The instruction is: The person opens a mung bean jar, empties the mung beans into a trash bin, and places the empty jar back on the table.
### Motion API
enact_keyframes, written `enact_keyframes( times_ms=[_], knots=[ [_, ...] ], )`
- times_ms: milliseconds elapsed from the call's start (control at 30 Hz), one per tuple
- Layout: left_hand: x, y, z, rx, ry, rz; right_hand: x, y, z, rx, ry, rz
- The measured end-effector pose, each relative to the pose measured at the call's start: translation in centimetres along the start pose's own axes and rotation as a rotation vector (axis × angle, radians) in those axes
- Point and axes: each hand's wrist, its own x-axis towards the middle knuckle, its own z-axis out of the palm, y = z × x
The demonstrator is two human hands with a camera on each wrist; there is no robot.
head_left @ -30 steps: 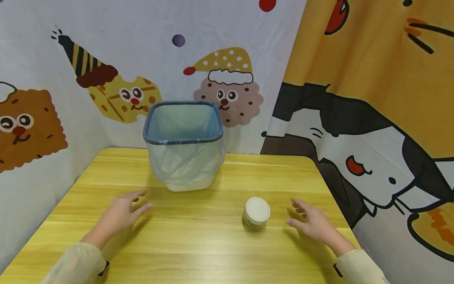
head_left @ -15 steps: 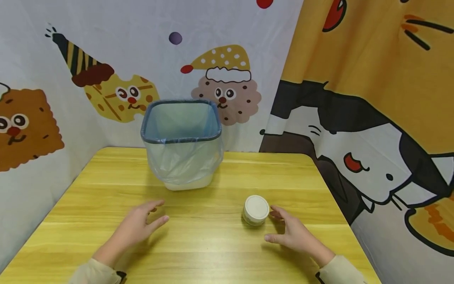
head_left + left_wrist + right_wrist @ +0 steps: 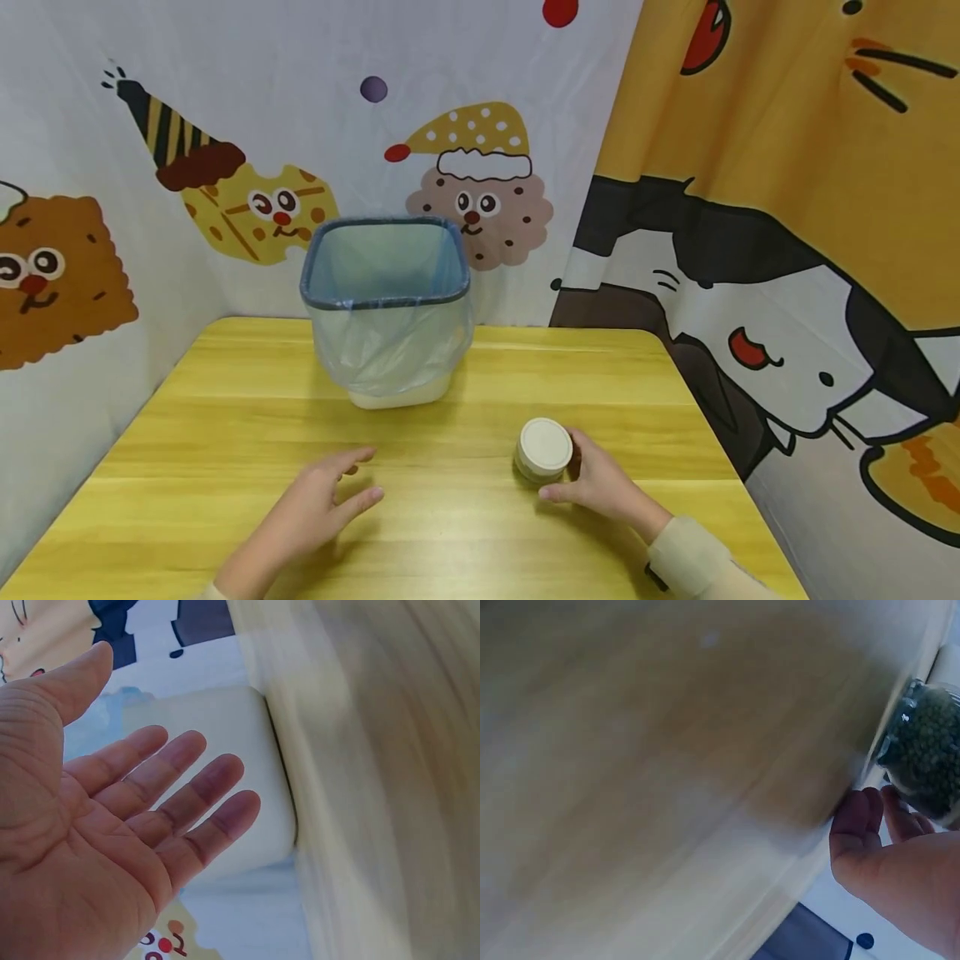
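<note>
A small clear jar (image 3: 544, 450) with a cream lid stands upright on the table, right of the middle. Small dark green grains fill the jar (image 3: 930, 746) in the right wrist view. My right hand (image 3: 603, 483) is at the jar's right side, thumb in front and fingers behind, not closed round it; whether they touch the glass I cannot tell. My left hand (image 3: 315, 508) hovers over the table, left of the jar, fingers spread and nothing held. In the left wrist view, the palm of my left hand (image 3: 97, 825) faces the camera.
A pale bin (image 3: 397, 350) lined with a thin bluish bag and rimmed in dark blue stands at the back of the wooden table (image 3: 225, 392). Behind the table hangs a cartoon-printed cloth (image 3: 285, 75), with a yellow one on the right.
My right hand has moved left across the table to the jar. My left hand has come right and nearer to me. Jar and bin stay where they were.
</note>
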Motion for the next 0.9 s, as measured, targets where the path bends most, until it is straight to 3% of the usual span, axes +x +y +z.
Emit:
enact_keyframes(
  times_ms=[200,467,700,900],
  knots=[
    [-0.3,1.0,0.6,-0.037,-0.008,-0.026,0.7,-0.2,0.5,0.004,0.012,0.030],
    [-0.4,1.4,1.1,-0.068,-0.004,-0.028,1.3,-0.4,1.0,0.063,0.031,0.027],
    [-0.5,1.7,1.0,-0.085,-0.003,-0.016,1.3,-0.6,1.3,0.137,0.018,0.033],
    [-0.5,1.8,0.9,-0.114,-0.005,-0.024,0.6,-1.2,0.3,0.253,0.034,0.029]
  ],
)
